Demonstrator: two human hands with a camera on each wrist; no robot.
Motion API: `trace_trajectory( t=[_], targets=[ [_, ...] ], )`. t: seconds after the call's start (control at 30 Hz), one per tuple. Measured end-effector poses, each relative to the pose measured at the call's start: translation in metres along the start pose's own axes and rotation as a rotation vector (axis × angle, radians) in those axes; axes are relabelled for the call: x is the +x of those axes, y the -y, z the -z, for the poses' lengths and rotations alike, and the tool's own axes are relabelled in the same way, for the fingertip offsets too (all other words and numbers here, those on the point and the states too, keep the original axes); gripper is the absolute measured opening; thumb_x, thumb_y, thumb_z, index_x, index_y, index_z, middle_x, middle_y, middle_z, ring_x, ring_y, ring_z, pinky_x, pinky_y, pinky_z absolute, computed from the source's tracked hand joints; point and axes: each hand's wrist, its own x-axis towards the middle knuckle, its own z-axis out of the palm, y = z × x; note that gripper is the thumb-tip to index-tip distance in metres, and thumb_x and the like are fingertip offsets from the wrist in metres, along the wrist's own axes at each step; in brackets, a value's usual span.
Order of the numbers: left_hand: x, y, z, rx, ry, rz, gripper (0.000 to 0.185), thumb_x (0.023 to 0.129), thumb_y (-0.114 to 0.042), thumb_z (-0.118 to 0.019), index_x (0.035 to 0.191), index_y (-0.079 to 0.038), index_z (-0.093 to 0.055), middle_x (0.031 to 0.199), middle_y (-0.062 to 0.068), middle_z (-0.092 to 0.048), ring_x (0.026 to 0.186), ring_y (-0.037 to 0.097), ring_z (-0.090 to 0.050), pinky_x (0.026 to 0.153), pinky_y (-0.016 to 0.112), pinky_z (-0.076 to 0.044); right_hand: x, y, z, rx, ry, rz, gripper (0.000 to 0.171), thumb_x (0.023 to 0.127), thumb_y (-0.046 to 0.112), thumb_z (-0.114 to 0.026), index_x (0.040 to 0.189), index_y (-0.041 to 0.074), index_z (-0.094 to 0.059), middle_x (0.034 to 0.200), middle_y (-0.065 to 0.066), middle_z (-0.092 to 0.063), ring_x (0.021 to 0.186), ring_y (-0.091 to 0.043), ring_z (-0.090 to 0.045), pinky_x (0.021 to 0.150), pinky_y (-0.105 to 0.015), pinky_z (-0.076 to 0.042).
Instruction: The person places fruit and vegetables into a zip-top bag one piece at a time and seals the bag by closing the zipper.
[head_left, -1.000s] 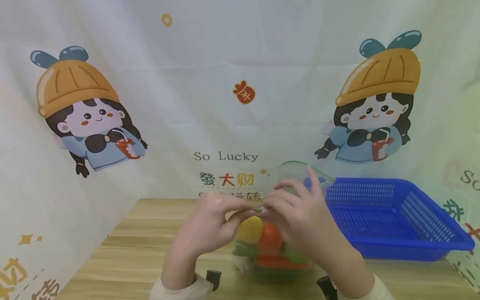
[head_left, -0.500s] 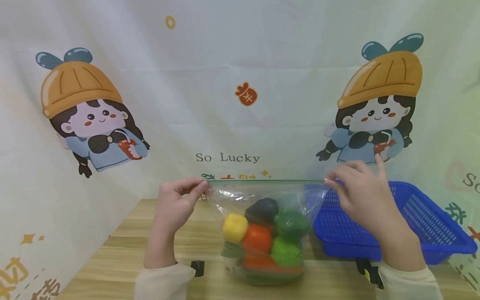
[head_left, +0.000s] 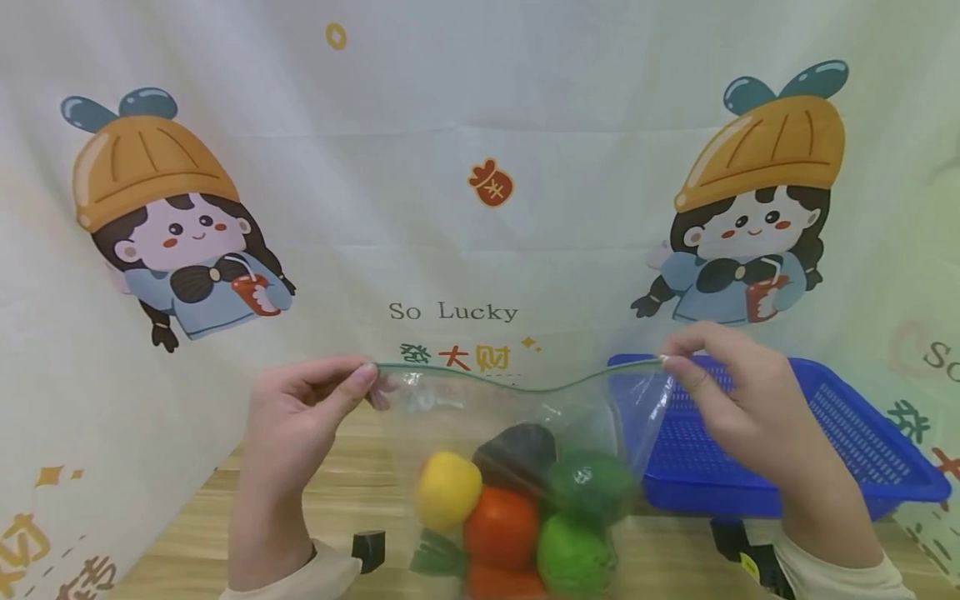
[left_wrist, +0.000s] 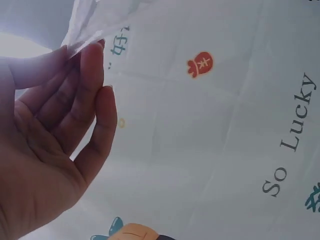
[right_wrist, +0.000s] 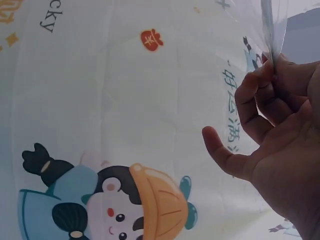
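Observation:
A clear zip bag [head_left: 450, 408] with a green seal strip hangs between my two hands, its top edge sagging in the middle. My left hand [head_left: 307, 417] pinches the left top corner between thumb and fingers. At the opposite corner my right hand [head_left: 750, 408] does the same. Inside the bag lie a yellow fruit [head_left: 448, 490], a tomato-like red piece [head_left: 501, 527], a light green piece [head_left: 576, 552], a dark green piece [head_left: 591, 483], a dark purple piece [head_left: 516, 454] and an orange-red piece [head_left: 504, 583]. Both wrist views show thumb and fingertips on the plastic.
A blue plastic basket [head_left: 720, 496] with perforated walls stands on the right of the wooden table [head_left: 352, 492], partly behind the bag and my right hand. A light cloth [head_left: 375, 208] printed with cartoon figures hangs behind and along the sides.
My hands first came together at the seal, then spread apart to the two corners. Since then the bag has come closer to the camera and its taut top edge has slackened.

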Motion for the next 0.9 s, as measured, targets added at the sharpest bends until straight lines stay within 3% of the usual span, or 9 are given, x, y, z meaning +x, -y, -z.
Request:
trace_trajectory(
  t=[0.13,0.2,0.27,0.33,0.4,0.47,0.57,0.73,0.9],
  targets=[
    [0.009,0.012,-0.007,0.093,0.05,0.2,0.013,0.1,-0.005,-0.072,0.101,0.006,-0.079,0.069,-0.008,-0.072,0.069,0.009,-0.067,0.066,0.019,-0.052,0.003,-0.009,-0.008,0.002,0.131,-0.187,0.013,0.106,0.008,-0.064,0.113,0.007,-0.074,0.107,-0.007,-0.078,0.107,-0.012,-0.069,0.097,-0.023,-0.056],
    [0.016,0.031,-0.015,0.135,0.08,0.29,0.016,0.102,-0.01,-0.071,0.103,0.003,-0.08,0.071,0.0,-0.072,0.069,0.013,-0.066,0.061,0.023,-0.045,0.006,-0.018,-0.019,-0.012,0.228,-0.289,0.019,0.109,0.016,-0.06,0.117,0.005,-0.073,0.111,-0.012,-0.078,0.108,-0.025,-0.07,0.098,-0.041,-0.059],
    [0.021,0.053,-0.025,0.171,0.103,0.364,0.019,0.105,-0.014,-0.068,0.111,0.001,-0.078,0.084,0.009,-0.077,0.075,0.017,-0.069,0.065,0.023,-0.049,0.009,-0.027,-0.033,-0.046,0.302,-0.363,0.025,0.111,0.019,-0.057,0.122,0.002,-0.071,0.116,-0.017,-0.076,0.108,-0.034,-0.07,0.096,-0.056,-0.058],
    [0.024,0.074,-0.037,0.193,0.141,0.392,0.027,0.109,-0.017,-0.061,0.129,-0.003,-0.071,0.116,0.017,-0.078,0.091,0.024,-0.075,0.08,0.03,-0.061,0.008,-0.033,-0.045,-0.084,0.343,-0.397,0.029,0.112,0.02,-0.054,0.128,0.0,-0.067,0.123,-0.02,-0.073,0.11,-0.038,-0.07,0.094,-0.06,-0.058],
    [0.024,0.086,-0.046,0.213,0.199,0.401,0.04,0.112,-0.022,-0.054,0.151,-0.011,-0.055,0.151,0.017,-0.062,0.122,0.033,-0.071,0.104,0.046,-0.061,0.007,-0.034,-0.052,-0.119,0.374,-0.418,0.035,0.112,0.023,-0.053,0.137,0.0,-0.062,0.133,-0.022,-0.067,0.113,-0.039,-0.069,0.093,-0.06,-0.059],
    [0.022,0.09,-0.053,0.253,0.286,0.374,0.052,0.114,-0.027,-0.049,0.164,-0.019,-0.037,0.174,0.014,-0.033,0.151,0.038,-0.048,0.122,0.061,-0.044,0.005,-0.029,-0.055,-0.139,0.399,-0.418,0.041,0.112,0.027,-0.053,0.144,0.002,-0.056,0.142,-0.022,-0.061,0.117,-0.039,-0.068,0.092,-0.06,-0.059],
    [0.017,0.076,-0.059,0.347,0.404,0.31,0.058,0.114,-0.032,-0.05,0.167,-0.021,-0.03,0.18,0.012,-0.012,0.166,0.041,-0.017,0.131,0.068,-0.022,0.003,-0.014,-0.055,-0.152,0.445,-0.375,0.045,0.111,0.031,-0.057,0.148,0.005,-0.054,0.148,-0.019,-0.056,0.123,-0.037,-0.066,0.095,-0.06,-0.059],
    [-0.014,0.045,-0.088,0.612,0.605,0.259,0.06,0.112,-0.044,-0.05,0.163,-0.014,-0.04,0.177,0.016,-0.022,0.164,0.047,-0.02,0.13,0.07,-0.021,-0.015,0.016,-0.069,-0.171,0.644,-0.213,0.045,0.108,0.035,-0.062,0.146,0.011,-0.061,0.155,-0.016,-0.055,0.137,-0.041,-0.06,0.109,-0.064,-0.054],
    [-0.073,0.046,-0.122,0.842,0.865,0.314,0.08,0.106,-0.072,-0.036,0.166,-0.018,-0.037,0.177,0.02,-0.021,0.162,0.05,-0.021,0.121,0.081,-0.028,-0.054,0.031,-0.094,-0.171,1.043,-0.288,0.061,0.106,0.051,-0.059,0.16,0.022,-0.05,0.173,-0.02,-0.034,0.156,-0.051,-0.036,0.113,-0.073,-0.046]
  ],
)
